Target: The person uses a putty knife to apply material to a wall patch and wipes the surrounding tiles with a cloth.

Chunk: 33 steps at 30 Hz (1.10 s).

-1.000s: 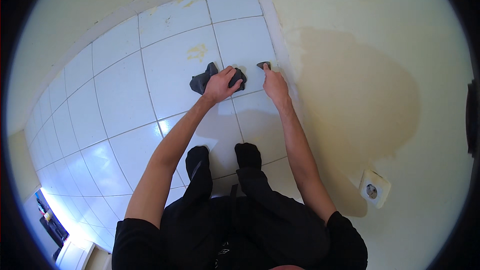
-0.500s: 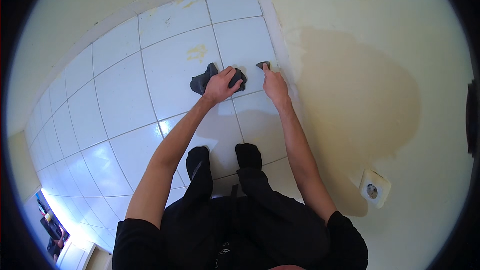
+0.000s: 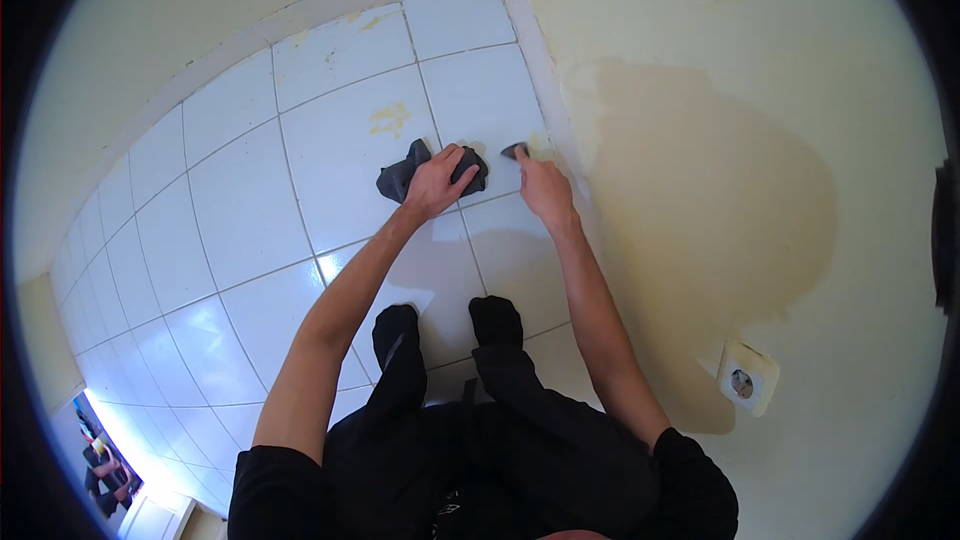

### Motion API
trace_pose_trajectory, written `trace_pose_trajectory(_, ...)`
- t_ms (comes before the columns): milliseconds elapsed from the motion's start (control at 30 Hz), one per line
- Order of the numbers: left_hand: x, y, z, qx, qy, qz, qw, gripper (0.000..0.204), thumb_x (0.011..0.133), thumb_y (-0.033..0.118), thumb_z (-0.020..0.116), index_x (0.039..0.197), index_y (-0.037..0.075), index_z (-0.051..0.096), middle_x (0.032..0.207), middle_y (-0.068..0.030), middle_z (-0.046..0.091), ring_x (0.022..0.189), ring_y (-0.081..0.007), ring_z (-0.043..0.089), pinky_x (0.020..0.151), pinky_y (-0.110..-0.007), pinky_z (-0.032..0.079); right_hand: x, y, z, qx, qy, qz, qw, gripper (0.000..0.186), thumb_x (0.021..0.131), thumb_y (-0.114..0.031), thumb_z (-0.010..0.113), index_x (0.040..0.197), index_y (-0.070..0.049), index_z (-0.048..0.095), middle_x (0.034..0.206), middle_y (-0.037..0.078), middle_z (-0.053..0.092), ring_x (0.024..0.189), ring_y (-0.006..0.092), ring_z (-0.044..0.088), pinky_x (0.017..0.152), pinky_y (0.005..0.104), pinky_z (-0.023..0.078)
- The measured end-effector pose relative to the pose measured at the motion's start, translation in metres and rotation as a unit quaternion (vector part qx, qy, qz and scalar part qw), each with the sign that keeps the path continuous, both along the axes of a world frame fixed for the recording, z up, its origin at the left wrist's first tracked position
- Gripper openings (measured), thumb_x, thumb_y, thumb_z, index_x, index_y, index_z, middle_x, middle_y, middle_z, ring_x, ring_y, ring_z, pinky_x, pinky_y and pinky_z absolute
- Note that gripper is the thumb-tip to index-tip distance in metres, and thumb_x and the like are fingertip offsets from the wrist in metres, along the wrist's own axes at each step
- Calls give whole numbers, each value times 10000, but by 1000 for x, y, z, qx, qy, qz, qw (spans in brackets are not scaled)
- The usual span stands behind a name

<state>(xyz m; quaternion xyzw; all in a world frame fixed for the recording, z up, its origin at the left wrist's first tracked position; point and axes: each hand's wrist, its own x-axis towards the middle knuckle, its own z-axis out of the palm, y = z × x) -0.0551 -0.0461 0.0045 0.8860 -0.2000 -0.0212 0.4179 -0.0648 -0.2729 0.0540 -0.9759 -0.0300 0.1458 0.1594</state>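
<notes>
My left hand (image 3: 434,183) is closed over a crumpled dark grey cloth (image 3: 397,178), pressing it on the white tiled floor (image 3: 370,200). Part of the cloth bulges out on both sides of the fingers. My right hand (image 3: 545,190) grips a small scraper with a dark blade (image 3: 514,150); its handle is hidden in the fist. The blade rests at or just above the tile near the right-hand wall. Beside it, a pale yellow stain (image 3: 540,145) lies on the tile along the skirting.
Another yellow smear (image 3: 390,118) marks the tile beyond the cloth. On the right, the cream wall (image 3: 720,190) carries a wall socket (image 3: 748,378). My feet in black socks (image 3: 496,322) stand close behind the hands. A person (image 3: 108,480) shows at the far lower left.
The scraper in my right hand has shifted slightly left and nearer to me, away from the wall, uncovering more of the yellow stain. My left hand stays on the cloth. The view has tilted a little.
</notes>
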Motion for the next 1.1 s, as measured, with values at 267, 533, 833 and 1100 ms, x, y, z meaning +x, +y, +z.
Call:
trace_pose_trajectory(267,19,23,29,-288,542,-13,790,391,996,353,583,1178,7,603,1008,-92,673,924,-153,656,831,-311,533,-61,24,70,544,428,-69,719,357,1049,-268,507,1347,-97,603,582,-26,428,453,78,363,415,254,312)
trace_pose_trajectory(533,-9,62,46,-330,624,-75,705,370,968,377,602,1083,26,629,1012,-81,673,888,-168,661,782,-309,548,-62,25,49,467,521,-86,709,348,1054,-314,476,1021,-27,669,578,-46,423,427,49,324,365,256,228)
trace_pose_trajectory(833,-14,78,48,-223,618,-6,754,419,998,377,583,1237,33,595,1036,-57,668,898,-147,655,816,-299,543,-79,44,89,341,118,-43,932,284,996,-284,559,977,-40,701,703,156,639,613,303,614,618,382,493)
trace_pose_trajectory(1100,15,121,70,-357,373,5,856,450,1036,419,521,1142,-6,622,969,-58,667,898,-147,626,820,-312,514,-96,31,81,165,67,134,975,188,956,-260,632,997,-101,723,790,152,686,738,367,651,649,447,493)
